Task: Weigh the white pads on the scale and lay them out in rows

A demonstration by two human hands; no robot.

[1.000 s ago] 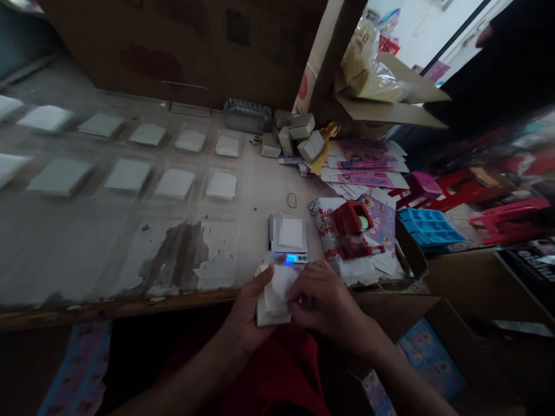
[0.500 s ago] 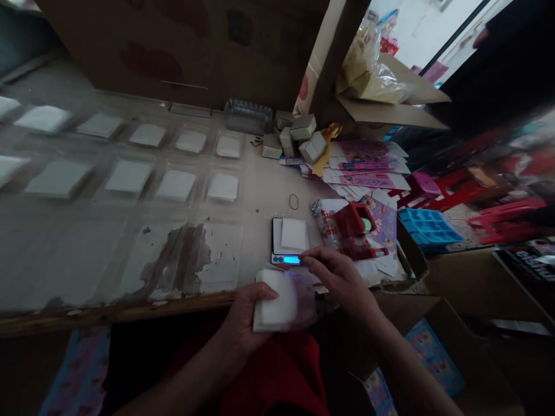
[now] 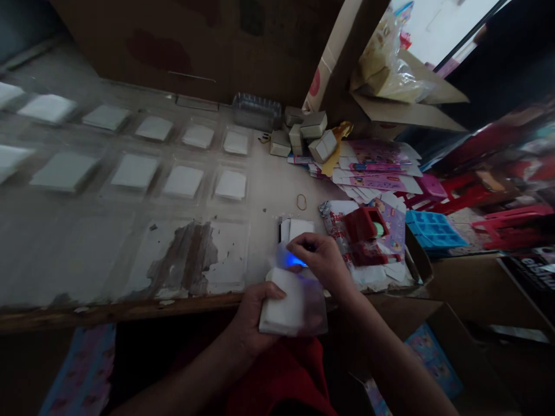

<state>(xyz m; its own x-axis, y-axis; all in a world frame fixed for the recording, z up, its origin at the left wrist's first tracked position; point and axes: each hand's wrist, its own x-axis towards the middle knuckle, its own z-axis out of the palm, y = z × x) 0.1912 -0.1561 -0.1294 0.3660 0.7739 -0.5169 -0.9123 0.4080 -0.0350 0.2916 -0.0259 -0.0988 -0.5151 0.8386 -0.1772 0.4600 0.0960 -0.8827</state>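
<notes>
My left hand (image 3: 255, 312) is closed on a stack of white sheets (image 3: 282, 303) at the table's front edge, thumb on top. A translucent sheet (image 3: 315, 315) sticks out to the right of the stack. Over the front of a small digital scale (image 3: 284, 230) is my right hand (image 3: 318, 257), its fingers pinched together near a blurred, see-through piece; what they hold is too small to make out. White squares (image 3: 302, 227) lie on the scale, and its blue display glows, partly covered by the hand.
Rows of clear trays with white stacks (image 3: 230, 185) fill the table's left and back. A red tape dispenser (image 3: 364, 224), printed packaging (image 3: 373, 164) and small blocks (image 3: 314, 124) lie at the right. Behind stands a large cardboard box (image 3: 195, 46).
My right hand has moved left and up, over the scale's display. My left hand still grips the stack. The whole view has shifted slightly.
</notes>
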